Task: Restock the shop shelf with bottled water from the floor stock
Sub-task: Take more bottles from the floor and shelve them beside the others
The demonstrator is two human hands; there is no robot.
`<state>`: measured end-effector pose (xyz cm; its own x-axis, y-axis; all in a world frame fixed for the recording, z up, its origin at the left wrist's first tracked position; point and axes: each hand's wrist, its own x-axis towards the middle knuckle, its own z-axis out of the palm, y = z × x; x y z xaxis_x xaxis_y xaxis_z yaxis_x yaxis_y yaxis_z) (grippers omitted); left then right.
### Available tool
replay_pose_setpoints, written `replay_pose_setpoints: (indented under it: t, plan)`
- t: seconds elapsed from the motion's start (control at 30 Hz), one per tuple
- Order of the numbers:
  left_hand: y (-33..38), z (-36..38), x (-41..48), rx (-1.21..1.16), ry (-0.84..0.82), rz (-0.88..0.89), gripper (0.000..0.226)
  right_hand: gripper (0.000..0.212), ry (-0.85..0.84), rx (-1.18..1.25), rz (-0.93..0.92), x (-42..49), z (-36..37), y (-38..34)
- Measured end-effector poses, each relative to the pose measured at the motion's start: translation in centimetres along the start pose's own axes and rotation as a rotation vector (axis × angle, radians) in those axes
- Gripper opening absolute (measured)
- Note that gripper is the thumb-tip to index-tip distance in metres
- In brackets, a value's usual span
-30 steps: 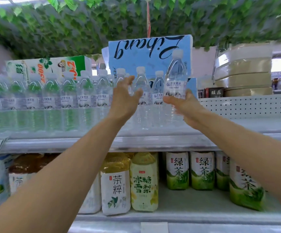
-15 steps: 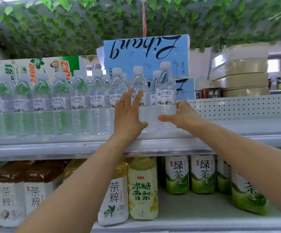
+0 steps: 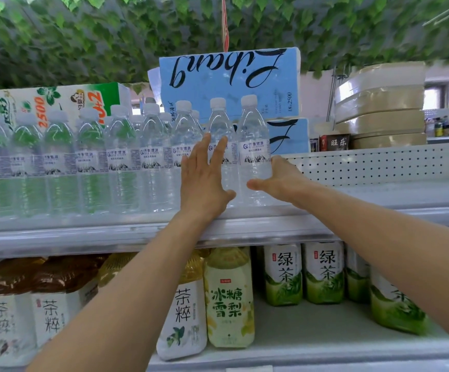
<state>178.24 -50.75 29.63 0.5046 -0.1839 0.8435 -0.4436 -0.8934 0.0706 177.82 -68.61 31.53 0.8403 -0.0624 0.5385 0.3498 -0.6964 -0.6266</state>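
A row of clear water bottles (image 3: 126, 162) with white caps stands on the upper shelf (image 3: 110, 237). At the row's right end stands one water bottle (image 3: 254, 146), upright on the shelf. My right hand (image 3: 282, 181) grips its lower right side, thumb across the front, fingers hidden behind. My left hand (image 3: 204, 178) lies flat with straight fingers against the fronts of the two bottles just to the left.
Blue tissue packs (image 3: 228, 76) and a green-white pack (image 3: 56, 100) stand behind the row. Bare shelf (image 3: 379, 194) and a perforated panel (image 3: 365, 162) lie to the right, with stacked beige trays (image 3: 379, 111) behind. Tea bottles (image 3: 228, 299) fill the lower shelf.
My right hand brought the bottle down from the air onto the shelf at the row's right end. My left hand dropped lower and flattened against the neighbouring bottles.
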Motion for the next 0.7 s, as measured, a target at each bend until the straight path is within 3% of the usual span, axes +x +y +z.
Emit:
replay_pose_setpoints:
  t: [0.17, 0.3, 0.4, 0.5, 0.6, 0.7]
  plan:
    - [0.1, -0.1, 0.0, 0.0, -0.016, -0.009, 0.108, 0.062, -0.007, 0.003, 0.021, 0.2, 0.5, -0.4]
    - [0.4, -0.4, 0.0, 0.029, -0.045, -0.024, 0.108, 0.057, -0.047, 0.004, 0.019, -0.7, -0.2, -1.1]
    - [0.6, -1.1, 0.1, 0.069, -0.091, -0.017, 0.103, 0.064, -0.069, -0.098, 0.007, -2.0, -0.9, -1.7]
    - [1.2, -2.2, -0.7, 0.041, -0.074, -0.008, 0.096, 0.073, 0.064, -0.296, -0.056, -4.5, -1.8, -2.1]
    - [2.5, -3.1, -3.2, 0.025, 0.06, 0.085, 0.088, 0.066, 0.233, -0.492, -0.195, -8.4, -2.9, -1.4]
    - [4.7, -3.3, -7.1, -0.042, 0.177, 0.155, 0.076, 0.058, 0.31, -0.534, -0.28, -13.1, -3.7, 0.7]
